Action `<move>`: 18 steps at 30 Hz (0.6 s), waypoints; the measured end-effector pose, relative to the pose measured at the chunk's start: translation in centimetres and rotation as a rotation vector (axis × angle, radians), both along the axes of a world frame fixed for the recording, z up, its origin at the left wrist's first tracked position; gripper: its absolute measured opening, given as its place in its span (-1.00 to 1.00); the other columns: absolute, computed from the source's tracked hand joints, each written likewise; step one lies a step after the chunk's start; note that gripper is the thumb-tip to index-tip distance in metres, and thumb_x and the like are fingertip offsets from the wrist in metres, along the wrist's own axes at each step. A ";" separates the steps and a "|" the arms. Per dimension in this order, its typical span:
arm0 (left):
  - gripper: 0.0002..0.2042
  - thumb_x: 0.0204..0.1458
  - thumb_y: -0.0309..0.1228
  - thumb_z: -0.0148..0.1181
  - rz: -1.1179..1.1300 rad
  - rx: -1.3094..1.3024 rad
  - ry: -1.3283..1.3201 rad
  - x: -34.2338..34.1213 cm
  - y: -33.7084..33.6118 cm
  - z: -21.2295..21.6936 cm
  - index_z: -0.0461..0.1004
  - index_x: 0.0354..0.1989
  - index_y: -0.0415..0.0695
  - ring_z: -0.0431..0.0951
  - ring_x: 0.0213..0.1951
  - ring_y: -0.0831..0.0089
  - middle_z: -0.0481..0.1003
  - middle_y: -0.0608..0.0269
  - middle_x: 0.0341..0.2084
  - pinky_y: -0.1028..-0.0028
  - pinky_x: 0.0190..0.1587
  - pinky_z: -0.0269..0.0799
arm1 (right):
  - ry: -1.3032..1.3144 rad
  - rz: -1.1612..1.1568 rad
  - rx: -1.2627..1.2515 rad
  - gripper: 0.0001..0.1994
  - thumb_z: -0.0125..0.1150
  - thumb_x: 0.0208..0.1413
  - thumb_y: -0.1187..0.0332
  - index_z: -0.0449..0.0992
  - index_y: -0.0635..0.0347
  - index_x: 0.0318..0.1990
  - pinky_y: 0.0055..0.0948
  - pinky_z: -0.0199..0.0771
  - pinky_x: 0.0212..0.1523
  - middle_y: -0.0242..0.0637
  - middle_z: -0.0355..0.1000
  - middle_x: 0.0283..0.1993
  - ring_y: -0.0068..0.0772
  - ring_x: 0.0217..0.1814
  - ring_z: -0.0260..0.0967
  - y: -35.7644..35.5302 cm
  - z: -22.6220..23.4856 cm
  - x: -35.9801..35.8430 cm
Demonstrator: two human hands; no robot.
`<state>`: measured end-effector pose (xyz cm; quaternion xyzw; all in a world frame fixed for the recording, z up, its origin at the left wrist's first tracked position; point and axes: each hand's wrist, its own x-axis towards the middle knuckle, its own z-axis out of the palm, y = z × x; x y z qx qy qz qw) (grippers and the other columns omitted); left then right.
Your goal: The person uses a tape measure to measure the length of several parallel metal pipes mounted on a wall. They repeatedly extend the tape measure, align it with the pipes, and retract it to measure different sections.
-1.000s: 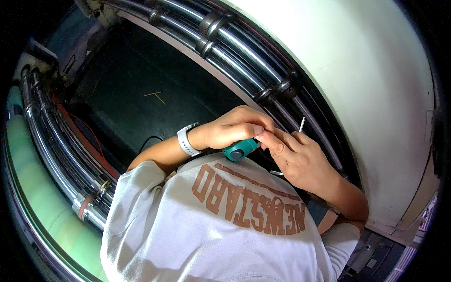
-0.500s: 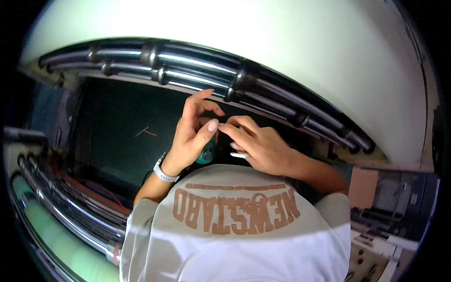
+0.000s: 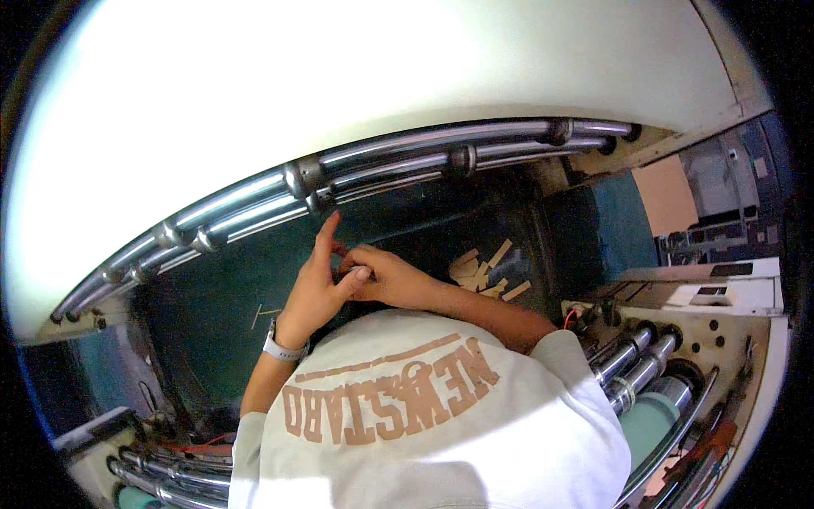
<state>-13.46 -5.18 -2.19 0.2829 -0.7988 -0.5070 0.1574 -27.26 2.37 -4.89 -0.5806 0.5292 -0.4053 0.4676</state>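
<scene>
My left hand (image 3: 315, 290) is raised in front of my shirt, its index finger stretched out and its thumb spread apart from it. The other left fingers are mostly hidden. My right hand (image 3: 383, 278) meets it, its fingers bent in between the left thumb and index finger. The right fingertips are covered by the left hand, so whatever they pinch cannot be made out. A pale watch (image 3: 282, 343) is on my left wrist. Both hands are above a dark surface (image 3: 208, 318).
Shiny metal rollers (image 3: 381, 157) with dark collars run across, beyond my hands, below a large white panel (image 3: 339, 68). Several tan strips (image 3: 487, 273) lie to the right, thin tan sticks (image 3: 267, 316) to the left. More rollers (image 3: 632, 365) and a green cylinder (image 3: 649, 424) stand close by.
The view has swung to the right, bringing the tan strips into sight. My right hand has moved in behind the left thumb. The white piece and the teal object near my hands no longer show.
</scene>
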 end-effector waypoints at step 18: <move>-0.83 -0.16 -0.38 0.17 -0.126 0.126 -0.342 3.0 -6.6 2.1 0.36 -0.44 -0.19 0.25 -0.56 0.69 0.33 0.42 -0.61 0.67 -0.52 0.18 | -0.408 -0.911 -0.027 -0.83 0.10 -0.05 0.38 0.36 0.19 -0.27 -0.66 0.03 -0.69 -0.51 0.23 -0.57 -0.69 -0.62 0.08 9.2 0.6 -28.1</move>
